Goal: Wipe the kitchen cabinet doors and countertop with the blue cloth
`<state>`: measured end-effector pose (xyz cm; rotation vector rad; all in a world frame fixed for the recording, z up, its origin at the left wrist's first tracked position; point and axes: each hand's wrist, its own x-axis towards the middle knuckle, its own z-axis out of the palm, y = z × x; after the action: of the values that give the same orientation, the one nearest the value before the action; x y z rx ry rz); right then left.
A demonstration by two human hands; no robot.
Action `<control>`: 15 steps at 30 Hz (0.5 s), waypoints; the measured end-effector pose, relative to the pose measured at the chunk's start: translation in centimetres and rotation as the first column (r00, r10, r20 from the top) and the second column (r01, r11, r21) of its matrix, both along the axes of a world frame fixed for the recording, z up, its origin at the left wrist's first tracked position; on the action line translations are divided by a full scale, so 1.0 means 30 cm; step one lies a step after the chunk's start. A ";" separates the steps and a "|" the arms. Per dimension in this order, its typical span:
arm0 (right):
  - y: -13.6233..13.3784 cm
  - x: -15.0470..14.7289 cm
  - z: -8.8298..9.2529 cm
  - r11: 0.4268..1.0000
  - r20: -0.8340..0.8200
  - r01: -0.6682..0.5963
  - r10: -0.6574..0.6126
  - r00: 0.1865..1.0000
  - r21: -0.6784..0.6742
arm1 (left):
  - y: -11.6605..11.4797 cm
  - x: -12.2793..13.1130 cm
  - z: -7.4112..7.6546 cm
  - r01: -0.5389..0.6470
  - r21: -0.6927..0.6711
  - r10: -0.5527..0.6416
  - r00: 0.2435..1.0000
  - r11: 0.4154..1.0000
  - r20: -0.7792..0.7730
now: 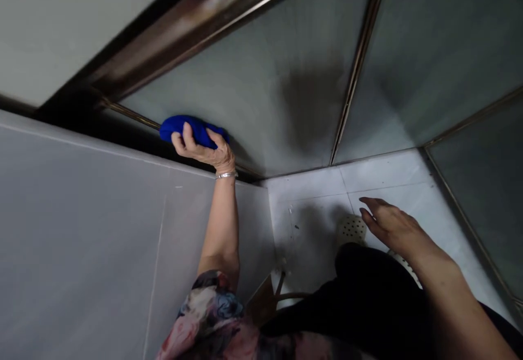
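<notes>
My left hand is raised with the arm stretched up and presses a bunched blue cloth against the frosted glass panel, close to where the glass meets the grey tiled wall. Its fingers curl over the cloth. A thin silver bracelet sits on that wrist. My right hand hangs free lower right, fingers stretched out and holding nothing, above the white tiled floor.
A dark brown frame bar runs diagonally above the glass. Thin metal strips divide the glass panels. A perforated floor drain cover lies near my dark trouser leg. My floral sleeve shows at the bottom.
</notes>
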<state>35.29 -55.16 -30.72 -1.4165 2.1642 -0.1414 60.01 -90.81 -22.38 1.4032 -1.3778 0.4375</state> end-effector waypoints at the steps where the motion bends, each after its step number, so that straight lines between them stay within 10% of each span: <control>1: 0.001 0.006 0.003 1.000 -0.001 -0.006 0.006 1.000 0.004 | 0.008 0.012 -0.052 0.011 0.073 -0.012 1.000 0.997 0.014; 8: 0.041 0.010 0.017 0.997 -0.034 -0.015 0.018 0.999 0.074 | 0.126 0.000 -0.439 0.166 0.480 -0.098 0.982 0.861 -0.163; 15: -0.031 0.050 0.087 0.983 -0.026 -0.052 0.057 0.998 0.175 | 0.187 -0.097 -0.641 0.091 0.692 0.208 0.919 0.716 -0.336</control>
<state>36.80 -56.07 -28.11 -1.3835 2.1037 0.0890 57.09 -85.21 -41.60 2.0216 -1.1965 -0.3869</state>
